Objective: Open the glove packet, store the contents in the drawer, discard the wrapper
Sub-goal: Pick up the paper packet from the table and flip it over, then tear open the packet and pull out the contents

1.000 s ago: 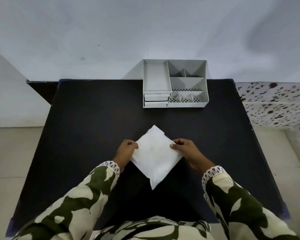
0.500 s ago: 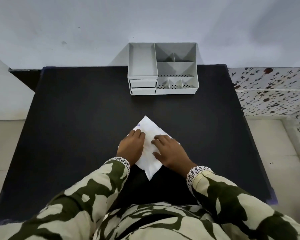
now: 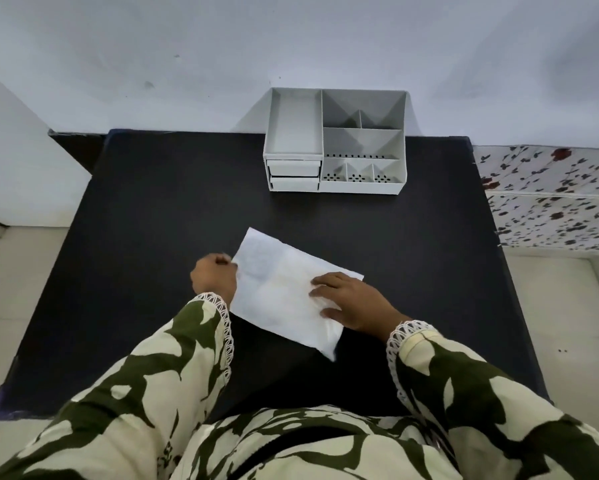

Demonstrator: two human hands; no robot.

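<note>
The white glove packet (image 3: 280, 289) lies flat on the black table (image 3: 145, 216), turned at an angle, in front of me. My right hand (image 3: 351, 303) rests palm down on its right part, fingers spread, pinning it. My left hand (image 3: 214, 277) is at the packet's left edge with fingers curled, pinching that edge. At the table's far edge stands a white desk organiser (image 3: 336, 142) with two closed drawers (image 3: 294, 174) stacked at its lower left.
The organiser has several open compartments (image 3: 362, 142) on top. A white wall rises behind the table. A floral cloth (image 3: 550, 195) covers a surface to the right. Pale floor lies on both sides of the table.
The packet has been turned and laid flatter, now wider across. My left hand moved from on top of it to its left edge; my right hand slid to its right part.
</note>
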